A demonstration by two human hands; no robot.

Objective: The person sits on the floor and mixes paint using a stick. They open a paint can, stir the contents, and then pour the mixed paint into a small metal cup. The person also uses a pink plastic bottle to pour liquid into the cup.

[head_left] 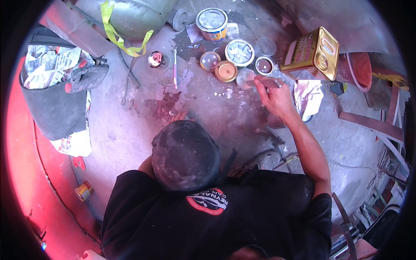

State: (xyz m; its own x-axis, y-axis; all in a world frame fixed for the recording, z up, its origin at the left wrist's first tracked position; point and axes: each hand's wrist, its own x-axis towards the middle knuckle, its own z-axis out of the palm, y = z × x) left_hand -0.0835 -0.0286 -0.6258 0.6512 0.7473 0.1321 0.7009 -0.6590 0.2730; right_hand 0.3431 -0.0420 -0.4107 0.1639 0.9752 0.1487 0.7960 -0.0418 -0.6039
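Note:
Neither my left hand nor my right hand is in view. Below me, a co-worker in a dark cap (185, 154) and black shirt (143, 208) crouches with their back to me. Their right hand (271, 97) grips a small flat object, not clear, over a clear cup (243, 80). Their left fingers (177, 118) show beyond the cap, near the floor. Around the cup stand an orange-brown tin (225, 71), a white-lidded tub (239, 53), a dark-filled cup (264, 66) and a blue-yellow bucket (212, 24). A pink-white stick (175, 69) lies farther left.
A gold rectangular can (310, 54) and red bucket (355, 71) stand right, by metal frames (368, 123). A dark bin with newspaper (56, 108) is left, beside a red panel (26, 164) and small tin (84, 190). A grey tank with yellow strap (130, 19) sits behind.

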